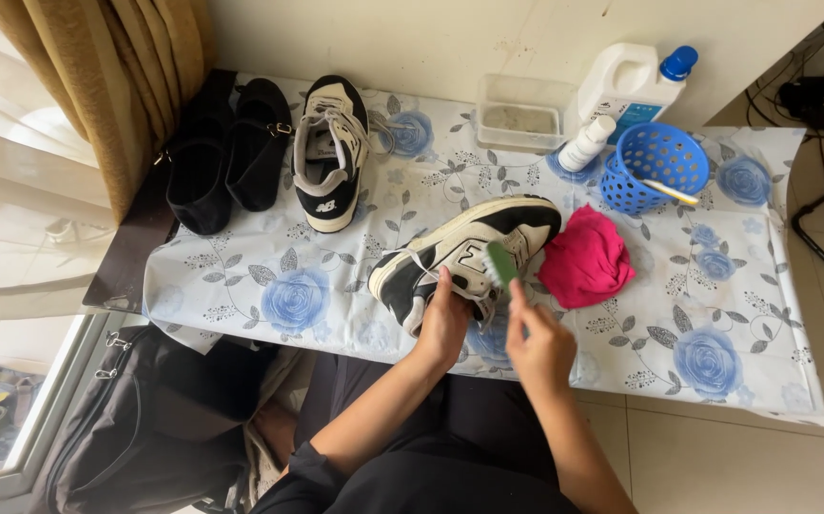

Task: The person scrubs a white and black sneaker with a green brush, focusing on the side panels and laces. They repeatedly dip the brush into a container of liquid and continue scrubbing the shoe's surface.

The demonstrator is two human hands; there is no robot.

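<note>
Two bare hands work at the near edge of the flower-print bench: the left hand is clamped on a black-and-white leather sneaker, the right hand closed around a green brush touching it. Just beside lies a pink cloth. Toward the far edge stand a white blue-capped jug, a blue round basket and a clear tub. Open bench lies at the near right corner.

I'm at a low table in blue-rose cloth, cream wall, tan curtain, sunny window, tiled floor.
</note>
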